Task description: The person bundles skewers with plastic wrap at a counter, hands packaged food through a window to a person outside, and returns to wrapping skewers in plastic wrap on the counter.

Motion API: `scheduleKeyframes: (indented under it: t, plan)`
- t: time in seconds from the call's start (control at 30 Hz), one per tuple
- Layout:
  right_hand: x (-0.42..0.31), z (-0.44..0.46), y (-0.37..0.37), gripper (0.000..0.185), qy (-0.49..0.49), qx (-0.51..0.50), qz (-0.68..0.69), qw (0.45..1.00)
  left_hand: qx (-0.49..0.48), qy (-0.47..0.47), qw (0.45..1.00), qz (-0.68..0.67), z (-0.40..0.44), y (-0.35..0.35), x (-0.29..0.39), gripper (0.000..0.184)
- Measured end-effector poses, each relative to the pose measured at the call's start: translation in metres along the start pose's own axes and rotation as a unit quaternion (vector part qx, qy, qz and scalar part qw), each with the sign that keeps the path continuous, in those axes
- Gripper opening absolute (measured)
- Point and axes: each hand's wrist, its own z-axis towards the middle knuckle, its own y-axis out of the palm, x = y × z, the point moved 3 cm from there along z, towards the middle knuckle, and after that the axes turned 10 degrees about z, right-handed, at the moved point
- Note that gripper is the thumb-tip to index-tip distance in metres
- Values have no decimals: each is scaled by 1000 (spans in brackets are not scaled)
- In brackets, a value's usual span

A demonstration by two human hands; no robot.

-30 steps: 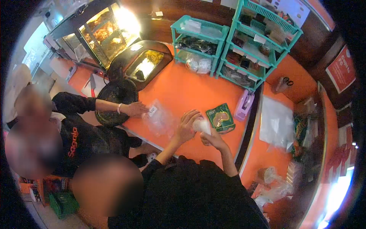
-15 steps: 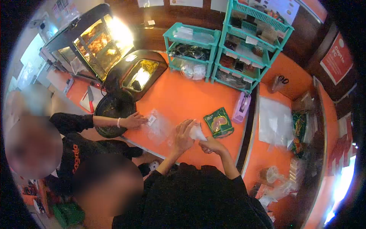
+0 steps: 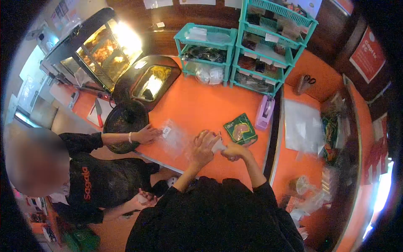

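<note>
Above the front part of the orange counter [image 3: 197, 103], my left hand [image 3: 202, 148] is wrapped round one side of a small white plastic bag [image 3: 218, 145]. My right hand [image 3: 235, 151] is closed on the bag's other end, with its fingers bunched. What the bag contains is too small to tell. Just beyond my right hand lies a green packet [image 3: 240, 129] with a pale shape on it. Clear plastic bags [image 3: 174, 140] with a small white label [image 3: 166, 131] lie left of my left hand.
A co-worker's hand [image 3: 149, 134] rests by the clear bags, near a round dark pan [image 3: 126, 122]. Behind stand a lit food warmer [image 3: 105, 49] and teal racks [image 3: 205, 42]. A lilac tape dispenser [image 3: 265, 112] and plastic sheets [image 3: 303, 126] are at the right.
My hands have drawn closer together round the white bag, which shows less now. The co-worker's other hand has come into view lower left. The camera view has shifted slightly.
</note>
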Motion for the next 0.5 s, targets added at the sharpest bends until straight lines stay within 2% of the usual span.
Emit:
scheduleKeyframes:
  t: [0.03,0.07,0.13,0.17,0.23,0.27,0.33,0.37,0.43,0.5]
  plan:
    - [-7,-3,-2,18,25,21,-54,998,-9,18,1000,15,-2,1,3,61]
    - [-11,1,-4,18,25,22,-52,998,-17,36,999,29,-3,2,6,61]
    - [-19,8,-4,13,-16,-5,-248,969,-15,42,999,9,-6,10,11,62]
    - [-24,11,-3,13,-16,-5,-247,969,-12,46,999,-10,-7,12,14,63]
    - [-31,14,-4,18,5,73,-415,907,-32,35,998,-33,-12,17,18,65]
    - [-26,19,-4,18,5,71,-417,906,-49,23,997,-55,-14,19,19,67]
    - [-23,30,-6,25,-77,203,-423,879,-60,-10,995,-81,-23,34,20,66]
    - [-25,30,0,25,-80,198,-426,879,-70,-39,991,-109,-27,40,20,66]
    - [-31,32,14,26,-99,186,-557,803,-59,-60,990,-113,-33,48,18,63]
    - [-33,36,25,26,-116,184,-570,792,-49,-79,989,-119,-46,80,15,59]
